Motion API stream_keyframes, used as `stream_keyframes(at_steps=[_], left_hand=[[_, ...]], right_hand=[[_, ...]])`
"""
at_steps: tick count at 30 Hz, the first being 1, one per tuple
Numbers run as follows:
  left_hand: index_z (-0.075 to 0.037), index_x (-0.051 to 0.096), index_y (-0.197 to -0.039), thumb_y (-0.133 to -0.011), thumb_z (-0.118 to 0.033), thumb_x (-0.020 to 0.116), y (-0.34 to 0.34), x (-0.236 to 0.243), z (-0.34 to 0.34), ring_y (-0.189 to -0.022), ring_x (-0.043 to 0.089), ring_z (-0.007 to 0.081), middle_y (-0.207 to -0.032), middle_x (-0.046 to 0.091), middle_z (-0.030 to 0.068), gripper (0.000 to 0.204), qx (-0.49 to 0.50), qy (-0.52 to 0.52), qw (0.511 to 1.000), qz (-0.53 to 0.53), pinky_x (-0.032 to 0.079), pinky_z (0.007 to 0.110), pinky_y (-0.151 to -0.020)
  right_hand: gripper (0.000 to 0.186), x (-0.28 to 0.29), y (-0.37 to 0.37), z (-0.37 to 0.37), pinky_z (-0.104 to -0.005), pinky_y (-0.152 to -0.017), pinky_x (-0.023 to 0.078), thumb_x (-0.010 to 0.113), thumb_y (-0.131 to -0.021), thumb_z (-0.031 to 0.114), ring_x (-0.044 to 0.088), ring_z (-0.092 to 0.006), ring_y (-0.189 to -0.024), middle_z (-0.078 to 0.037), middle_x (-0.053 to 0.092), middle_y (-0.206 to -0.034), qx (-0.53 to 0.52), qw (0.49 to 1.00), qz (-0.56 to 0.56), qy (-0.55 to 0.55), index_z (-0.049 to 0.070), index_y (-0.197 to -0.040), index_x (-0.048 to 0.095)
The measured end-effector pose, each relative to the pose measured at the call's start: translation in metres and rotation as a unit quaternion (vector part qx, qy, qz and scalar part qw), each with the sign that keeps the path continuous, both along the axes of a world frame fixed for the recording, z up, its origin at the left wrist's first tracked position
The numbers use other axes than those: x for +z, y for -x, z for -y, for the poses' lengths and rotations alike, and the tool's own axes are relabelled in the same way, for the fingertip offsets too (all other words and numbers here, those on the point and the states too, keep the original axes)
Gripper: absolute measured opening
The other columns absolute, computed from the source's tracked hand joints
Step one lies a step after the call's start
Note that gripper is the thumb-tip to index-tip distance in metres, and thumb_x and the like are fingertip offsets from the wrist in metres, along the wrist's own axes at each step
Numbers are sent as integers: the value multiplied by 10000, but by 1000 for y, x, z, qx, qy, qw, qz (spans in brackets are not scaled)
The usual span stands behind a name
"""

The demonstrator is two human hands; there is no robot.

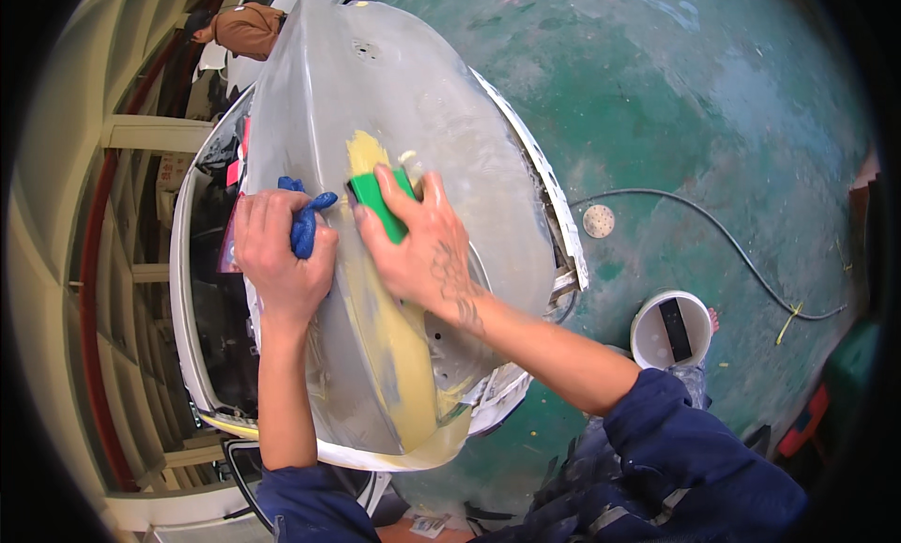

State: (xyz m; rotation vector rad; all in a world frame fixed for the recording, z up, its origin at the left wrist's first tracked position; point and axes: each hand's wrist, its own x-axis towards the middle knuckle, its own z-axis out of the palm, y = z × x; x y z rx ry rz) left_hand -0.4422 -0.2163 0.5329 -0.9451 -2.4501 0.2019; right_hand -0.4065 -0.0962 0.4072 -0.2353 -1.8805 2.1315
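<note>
Head view; clock read with 12 at the top. Green block (383, 210) lies under the fingers of my right hand (422, 247), on the car panel (507, 158), about 10 to 11 o'clock from my palm. Its long axis leans roughly 11 to 5, near enough in line with the long strip of yellow filler (404, 355) that runs down toward 6. Right hand is the nearer, touching the block; left hand (282, 257) sits apart from it, at about 8 o'clock. Right grip: thumb along the block's left side, one finger laid over its top, another splayed off to the right. Block's underside hidden, so I cannot tell how firmly it meets the panel. Left hand is curled round a twisted blue cloth (302, 226), its ends poking out by thumb and knuckles. Block's look: bright flat green top, dark edge on its left. Panel dull grey, cloudy, with a raised crease at 11. Filler matt yellow, patchy with grey, ragged at its 12 o'clock end, broader toward 6. White bucket (646, 332) on the floor (610, 83) at 4, pale round disc (599, 222) at 3.
</note>
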Motion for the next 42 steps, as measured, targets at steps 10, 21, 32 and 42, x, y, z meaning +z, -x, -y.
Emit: stream_keyframes(at_steps=[10,21,32,42], left_hand=[[-81,341,-1631,-894,-676,721,-233,-10,26,-1555,275,510,-1671,305,299,1021,145,30,976,158,244,669,-1226],[-170,419,-1609,-852,-796,673,-251,-76,74,-1458,480,472,-1598,468,257,1014,116,18,991,59,382,687,-1154],[-108,458,-1576,-826,-826,658,-263,-86,86,-1423,522,493,-1565,505,285,1058,113,30,993,29,403,674,-1151],[-106,506,-1551,-815,-812,673,-255,-90,84,-1412,548,462,-1543,541,271,1033,109,1,994,18,412,650,-1158]], right_hand=[[567,-10,-39,5,-501,-760,560,713,-947,364,655,-430,-982,-231,560,-1106,6,999,-25,-22,133,-1459,640],[592,-18,-29,9,-465,-867,534,672,-970,422,629,-367,-1000,-200,563,-1119,15,999,6,-52,119,-1478,633],[610,-24,-51,24,-473,-906,517,711,-956,325,621,-401,-1026,-242,541,-1096,27,997,-8,-68,46,-1489,611],[620,-26,-72,34,-418,-908,506,705,-978,349,599,-366,-1000,-226,535,-1079,11,996,-25,-81,37,-1504,599]])
